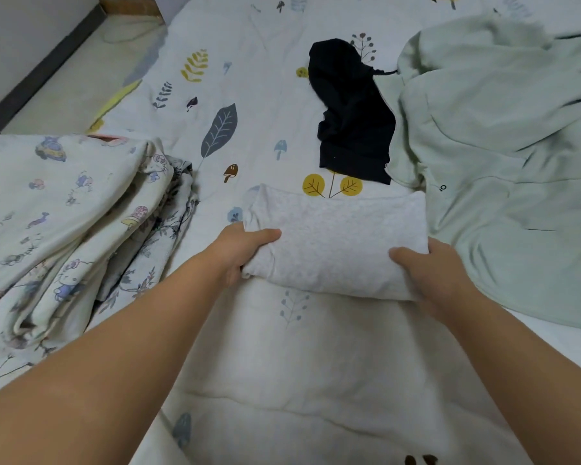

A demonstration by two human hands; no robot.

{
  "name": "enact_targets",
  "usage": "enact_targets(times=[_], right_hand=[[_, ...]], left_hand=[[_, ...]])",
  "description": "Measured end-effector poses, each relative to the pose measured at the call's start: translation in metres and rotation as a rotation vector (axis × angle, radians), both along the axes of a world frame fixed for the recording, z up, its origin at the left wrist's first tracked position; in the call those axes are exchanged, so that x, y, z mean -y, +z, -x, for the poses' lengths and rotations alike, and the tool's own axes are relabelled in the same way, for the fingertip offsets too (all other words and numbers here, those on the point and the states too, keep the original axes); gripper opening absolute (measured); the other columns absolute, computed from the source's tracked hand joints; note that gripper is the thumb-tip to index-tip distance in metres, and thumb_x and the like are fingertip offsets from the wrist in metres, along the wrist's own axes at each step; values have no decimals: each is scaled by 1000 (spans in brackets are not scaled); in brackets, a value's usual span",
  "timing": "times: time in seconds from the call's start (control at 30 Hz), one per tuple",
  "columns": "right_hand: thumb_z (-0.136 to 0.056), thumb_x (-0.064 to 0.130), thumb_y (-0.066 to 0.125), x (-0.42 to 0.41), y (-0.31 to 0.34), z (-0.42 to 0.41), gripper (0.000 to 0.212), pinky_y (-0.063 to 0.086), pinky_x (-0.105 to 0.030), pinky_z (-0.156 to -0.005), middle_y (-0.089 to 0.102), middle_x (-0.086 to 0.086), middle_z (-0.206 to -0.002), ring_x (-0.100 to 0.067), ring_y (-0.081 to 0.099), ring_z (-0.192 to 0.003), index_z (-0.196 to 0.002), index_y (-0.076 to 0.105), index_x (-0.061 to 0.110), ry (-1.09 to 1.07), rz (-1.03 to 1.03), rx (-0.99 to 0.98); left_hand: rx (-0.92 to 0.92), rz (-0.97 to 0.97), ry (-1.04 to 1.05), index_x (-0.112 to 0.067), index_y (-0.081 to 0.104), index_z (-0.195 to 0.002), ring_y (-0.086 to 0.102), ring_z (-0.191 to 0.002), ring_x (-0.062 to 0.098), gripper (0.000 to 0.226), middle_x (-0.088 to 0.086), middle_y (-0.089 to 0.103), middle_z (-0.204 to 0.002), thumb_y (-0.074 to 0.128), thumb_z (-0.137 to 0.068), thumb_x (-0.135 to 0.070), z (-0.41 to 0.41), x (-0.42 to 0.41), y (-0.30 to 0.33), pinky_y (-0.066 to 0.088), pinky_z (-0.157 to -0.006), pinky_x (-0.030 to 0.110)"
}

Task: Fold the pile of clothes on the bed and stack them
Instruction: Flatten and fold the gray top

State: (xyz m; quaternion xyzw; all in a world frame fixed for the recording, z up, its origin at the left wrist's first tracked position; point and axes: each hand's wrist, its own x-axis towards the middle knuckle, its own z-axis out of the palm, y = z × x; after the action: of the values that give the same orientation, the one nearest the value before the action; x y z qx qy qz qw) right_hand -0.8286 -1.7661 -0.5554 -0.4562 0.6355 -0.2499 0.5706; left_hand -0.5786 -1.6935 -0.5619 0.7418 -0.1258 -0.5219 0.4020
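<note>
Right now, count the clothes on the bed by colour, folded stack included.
Light grey, folded, gripped by the left hand and right hand: 1, the grey garment
Black, unfolded: 1, the black garment
Pale green, unfolded: 1, the green garment
Printed, in the folded stack: at least 2; exact number cannot be told
Total: at least 5

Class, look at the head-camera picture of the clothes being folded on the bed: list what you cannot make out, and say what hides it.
All in the head view:
- Fingers of the left hand and right hand: tucked under the folded light grey garment.
- Crumpled black garment: its right side lies under the pale green hooded top.
- Pale green hooded top: cut off by the right edge.
- Stack of folded printed fabrics: cut off by the left edge.
</note>
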Motion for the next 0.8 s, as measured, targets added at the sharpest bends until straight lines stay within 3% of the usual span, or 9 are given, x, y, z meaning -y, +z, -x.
enact_targets(times=[0.13, 0.23, 0.43, 0.53, 0.7, 0.8], right_hand=[[-80, 9, 65, -8, 31, 9, 17, 50, -32, -69, 66, 3, -87, -17, 61, -77, -75, 60, 24, 82, 99, -32], [-81, 6, 64, -17, 62, 12, 15, 52, -39, -71, 68, -3, -86, -24, 64, -76, -79, 62, 21, 136, 111, -1], [-82, 6, 65, -34, 132, 3, 17, 54, -38, -69, 70, 0, -84, -23, 66, -78, -82, 65, 23, 236, 146, 47], [-81, 4, 65, -37, 170, -13, 19, 50, -31, -58, 70, 1, -80, -22, 67, -73, -82, 65, 23, 319, 174, 70], [-81, 7, 65, -42, 220, -63, 15, 48, -28, -57, 72, 4, -81, -16, 67, -73, -86, 67, 21, 515, 220, 57], [-81, 8, 66, -44, 239, -107, 16, 48, -24, -52, 72, 10, -77, -10, 68, -70, -86, 67, 23, 621, 234, 45]], left_hand=[[-88, 89, 35, -10, 64, -105, 70, -89, 25, 23, 11, 71, -103, 68, -82, -11, 8, -28, 21, 56, -75, 36], [-150, 154, 95, -8, 61, -113, 69, -93, 25, 29, 11, 70, -106, 65, -84, -7, 15, -51, 49, 57, -75, 35], [-192, 287, 218, -12, 61, -112, 70, -91, 23, 31, 6, 73, -102, 65, -81, -6, 15, -98, 124, 58, -72, 34], [-178, 352, 275, -11, 60, -115, 69, -94, 24, 35, 7, 72, -104, 65, -80, -8, 9, -124, 160, 56, -76, 36], [-153, 442, 397, -10, 62, -114, 69, -93, 24, 31, 9, 72, -105, 61, -84, -7, -10, -169, 208, 58, -67, 30], [-99, 474, 468, -11, 60, -119, 69, -97, 23, 33, 7, 71, -107, 60, -86, -8, -29, -195, 225, 58, -72, 31]])
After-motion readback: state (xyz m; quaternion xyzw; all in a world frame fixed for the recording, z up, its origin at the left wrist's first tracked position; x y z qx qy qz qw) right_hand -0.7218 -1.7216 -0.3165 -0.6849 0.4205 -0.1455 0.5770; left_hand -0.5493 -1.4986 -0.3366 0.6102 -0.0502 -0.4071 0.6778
